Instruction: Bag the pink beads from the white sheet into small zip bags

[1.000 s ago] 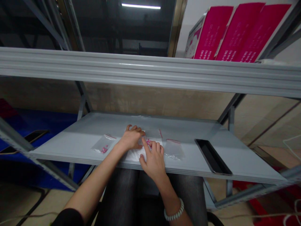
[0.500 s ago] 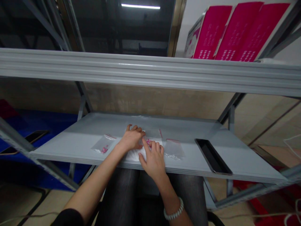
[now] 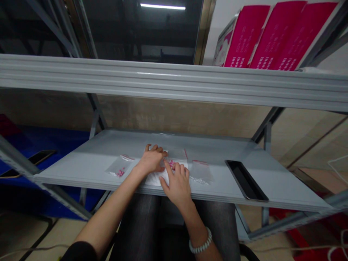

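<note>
Small pink beads (image 3: 171, 164) lie in or on a clear zip bag (image 3: 178, 155) over a white sheet (image 3: 154, 179), at the middle of the grey shelf. My left hand (image 3: 152, 159) rests palm down at the left of the beads, fingers apart and slightly bent. From the right, my right hand (image 3: 178, 184) reaches in with its index finger stretched toward the beads and its thumb spread. Its other fingers are curled. To the left lies another zip bag (image 3: 119, 165) with pink beads inside. A clear zip bag (image 3: 201, 171) lies to the right.
A black phone or tablet (image 3: 246, 180) lies on the right of the grey shelf (image 3: 217, 146). An upper shelf beam (image 3: 174, 81) crosses in front, with pink boxes (image 3: 272, 36) on top. Another dark device (image 3: 40, 157) is on a blue surface at left.
My right thumb has shifted slightly to the left. Both hands otherwise stay almost in place, and the bags have not moved.
</note>
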The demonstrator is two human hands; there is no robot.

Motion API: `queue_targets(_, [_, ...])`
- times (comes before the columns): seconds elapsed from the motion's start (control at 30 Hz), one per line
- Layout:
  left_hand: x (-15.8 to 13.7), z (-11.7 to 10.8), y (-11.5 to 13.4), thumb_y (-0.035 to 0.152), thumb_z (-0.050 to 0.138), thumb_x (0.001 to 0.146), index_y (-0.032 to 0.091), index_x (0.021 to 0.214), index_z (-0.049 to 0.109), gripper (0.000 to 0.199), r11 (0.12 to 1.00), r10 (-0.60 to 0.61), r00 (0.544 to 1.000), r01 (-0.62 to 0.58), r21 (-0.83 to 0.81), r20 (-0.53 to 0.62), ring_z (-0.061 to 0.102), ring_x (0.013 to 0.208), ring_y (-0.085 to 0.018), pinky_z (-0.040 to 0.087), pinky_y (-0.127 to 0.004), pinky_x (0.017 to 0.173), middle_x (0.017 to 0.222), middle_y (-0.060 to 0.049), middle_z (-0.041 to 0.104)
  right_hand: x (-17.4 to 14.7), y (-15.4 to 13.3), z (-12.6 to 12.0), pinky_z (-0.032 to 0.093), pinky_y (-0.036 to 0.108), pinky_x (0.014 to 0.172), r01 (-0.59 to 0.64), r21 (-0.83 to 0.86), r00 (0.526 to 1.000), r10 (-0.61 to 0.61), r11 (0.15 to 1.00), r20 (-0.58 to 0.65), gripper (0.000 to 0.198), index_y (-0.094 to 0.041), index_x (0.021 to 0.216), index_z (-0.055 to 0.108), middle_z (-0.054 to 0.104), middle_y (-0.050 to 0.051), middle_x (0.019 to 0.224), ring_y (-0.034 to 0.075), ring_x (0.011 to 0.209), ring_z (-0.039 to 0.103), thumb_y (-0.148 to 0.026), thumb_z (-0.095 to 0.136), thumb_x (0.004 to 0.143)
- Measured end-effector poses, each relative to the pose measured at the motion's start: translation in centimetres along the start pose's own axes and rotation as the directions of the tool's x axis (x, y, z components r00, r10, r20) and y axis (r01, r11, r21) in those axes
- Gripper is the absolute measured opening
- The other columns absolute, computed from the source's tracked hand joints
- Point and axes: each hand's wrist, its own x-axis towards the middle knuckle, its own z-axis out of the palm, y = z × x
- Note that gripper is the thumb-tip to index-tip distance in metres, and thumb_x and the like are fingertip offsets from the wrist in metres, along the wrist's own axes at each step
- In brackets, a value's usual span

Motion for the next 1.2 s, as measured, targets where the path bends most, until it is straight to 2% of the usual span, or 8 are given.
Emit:
queue_targets(0.17, [-1.1,0.0,-1.0,0.037,0.074,0.069,0.025,0.111,0.065,0.044,0.995,-0.089,0.992,0.085,-0.05,-0.087,0.056,0.111,-0.033,0.031,-0.051,0.103,0.112,-0.009,0.068,-0.3,0.6,0.2,0.042,0.046,0.088,-0.024,0.267,0.966,0.092,0.963,-0.243,0.043,-0.015,0.132,0.053,0.055,0.013,0.106,0.029,0.101,0.048,-0.027,0.05,0.091])
queue_targets(0.3, [-3.1,0.1,0.5,0.04,0.066,0.079,0.023,0.117,0.059,0.042,0.971,-0.23,0.943,0.206,-0.121,-0.241,0.056,0.113,-0.033,0.034,-0.049,0.101,0.119,-0.011,0.066,-0.9,0.3,-0.3,0.046,0.043,0.086,-0.095,0.56,0.827,0.379,0.823,-0.416,0.028,-0.017,0.114,0.061,0.057,0.01,0.098,0.025,0.093,0.054,-0.026,0.049,0.09])
queue_targets(0.37, [-4.4,0.4,2.5,0.043,0.065,0.08,0.023,0.116,0.056,0.042,0.96,-0.263,0.918,0.22,-0.172,-0.296,0.058,0.11,-0.03,0.037,-0.045,0.1,0.116,-0.01,0.066,-1.2,-0.1,-0.6,0.049,0.039,0.077,-0.166,0.707,0.798,0.515,0.688,-0.314,0.034,-0.017,0.115,0.06,0.061,0.009,0.098,0.023,0.084,0.057,-0.033,0.057,0.085])
queue_targets(0.47, [-6.2,1.1,5.8,0.039,0.071,0.073,0.026,0.108,0.054,0.041,0.892,-0.351,0.859,0.186,-0.412,-0.372,0.064,0.095,-0.028,0.045,-0.042,0.09,0.103,-0.007,0.069,-1.7,-0.6,-1.1,0.052,0.033,0.068,-0.256,0.876,0.842,0.539,0.409,-0.005,0.042,-0.016,0.112,0.062,0.067,0.01,0.098,0.022,0.078,0.062,-0.04,0.066,0.078])
queue_targets(0.63, [-8.2,1.8,8.2,0.035,0.076,0.062,0.027,0.105,0.05,0.051,0.605,-0.502,0.844,0.185,-0.774,-0.191,0.063,0.074,-0.024,0.05,-0.035,0.07,0.083,-0.002,0.066,-2.5,-0.2,-2.7,0.049,0.027,0.062,-0.317,0.934,0.873,0.435,0.164,0.22,0.026,-0.016,0.075,0.064,0.064,0.002,0.068,0.018,0.065,0.062,-0.041,0.066,0.078])
queue_targets(0.83, [-9.2,1.1,7.1,0.041,0.062,0.078,0.022,0.083,0.063,0.02,0.218,-0.426,0.905,0.083,-0.972,-0.019,0.063,0.073,-0.02,0.051,-0.03,0.07,0.075,-0.002,0.066,-3.7,0.6,-4.3,0.04,0.023,0.054,-0.324,0.903,0.919,0.322,0.283,0.229,0.025,-0.015,0.066,0.062,0.055,-0.001,0.059,0.013,0.058,0.051,-0.037,0.066,0.079])
queue_targets(1.03, [-9.4,1.4,7.3,0.042,0.066,0.076,0.02,0.066,0.063,0.024,0.174,-0.455,0.891,0.097,-0.98,0.007,0.06,0.068,-0.019,0.047,-0.028,0.066,0.066,-0.001,0.064,-4.4,0.8,-4.3,0.04,0.024,0.054,-0.326,0.876,0.927,0.303,0.355,0.222,0.028,-0.016,0.063,0.062,0.056,0.0,0.057,0.015,0.056,0.053,-0.038,0.063,0.081])
queue_targets(1.2, [-9.7,0.7,7.2,0.039,0.069,0.072,0.018,0.063,0.067,0.022,0.212,-0.462,0.883,0.197,-0.957,0.08,0.062,0.068,-0.02,0.047,-0.029,0.068,0.065,-0.003,0.068,-5.1,1.3,-4.6,0.04,0.024,0.055,-0.242,0.839,0.932,0.357,0.488,0.061,0.028,-0.017,0.063,0.065,0.06,0.0,0.058,0.015,0.057,0.054,-0.034,0.062,0.084])
